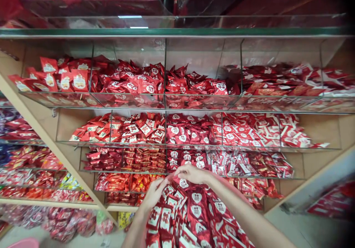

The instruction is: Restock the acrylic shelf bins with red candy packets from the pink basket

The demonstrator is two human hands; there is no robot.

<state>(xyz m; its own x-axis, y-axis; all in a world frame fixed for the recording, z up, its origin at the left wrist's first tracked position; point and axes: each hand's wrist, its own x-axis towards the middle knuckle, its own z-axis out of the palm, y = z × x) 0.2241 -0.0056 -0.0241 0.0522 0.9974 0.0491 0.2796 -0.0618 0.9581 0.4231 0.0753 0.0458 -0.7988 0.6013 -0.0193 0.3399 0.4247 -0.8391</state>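
Note:
A pink container (243,193) full of red candy packets (196,210) is right in front of me, its lower part cut off by the frame. My left hand (155,193) is closed at the far edge of the container, fingertips on the pink rim. Beside it my right hand (191,174) reaches across the packets, fingers curled and pinched at the same rim. Some packets are dark red with white labels; others are white with red flower shapes. Whether a small packet is also between the fingers is hidden.
Glass-fronted shelves (194,111) hold several rows of red packets, split by clear dividers. A wooden upright (52,140) slants at the left, with more packet shelves past it. Bagged goods (62,222) and a pink basin (24,243) stand on the floor.

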